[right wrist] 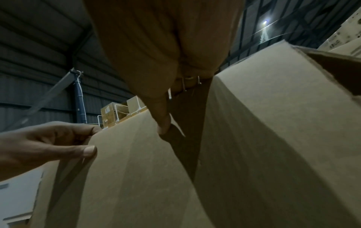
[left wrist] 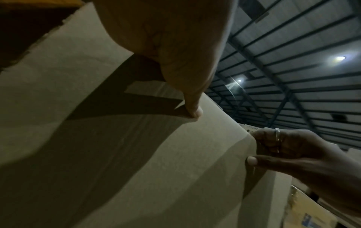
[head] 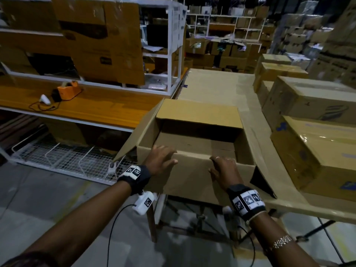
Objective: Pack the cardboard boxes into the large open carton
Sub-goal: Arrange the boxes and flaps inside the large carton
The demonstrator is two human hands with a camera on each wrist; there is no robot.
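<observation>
The large open carton (head: 194,182) stands in front of me on a low stand, its flaps spread outward and only its brown bottom (head: 192,143) showing inside. My left hand (head: 165,155) grips the carton's near flap at the folded rim, fingers over the top and thumb on the outer face (left wrist: 193,111). My right hand (head: 217,164) holds the same rim a little to the right, fingers curled over it (left wrist: 273,143) and thumb (right wrist: 164,123) on the cardboard. Sealed cardboard boxes (head: 312,99) are stacked to the right, the nearest one (head: 316,157) beside the carton.
A cardboard-covered table (head: 215,87) runs behind and right of the carton. On the left, an orange workbench (head: 107,108) carries a tape dispenser (head: 69,89) and a white handheld device (head: 45,99), with shelves of flattened cardboard above and a wire rack (head: 63,157) below.
</observation>
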